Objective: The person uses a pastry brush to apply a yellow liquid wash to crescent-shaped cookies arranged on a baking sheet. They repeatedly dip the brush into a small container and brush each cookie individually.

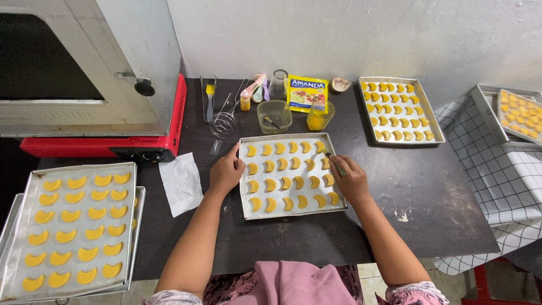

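Our left hand point(226, 172) steadies the tray's point(244, 186) left rim, fingers curled; our right hand point(350, 179) pinches a brush point(334, 162) over its right-edge cookies point(327, 181).

A home kitchen set up for baking. A metal oven point(84, 68) sits on a red stove point(101, 144) against a bare plastered wall point(339, 34). The dark surface point(429, 192) carries trays point(291, 175) of yellow crescent cookies point(271, 184), a whisk point(224, 121), a pastry brush point(210, 99), a cup of yellow liquid point(319, 116) and a plastic tub point(274, 116). More filled trays lie left point(73, 226) and right point(400, 110).
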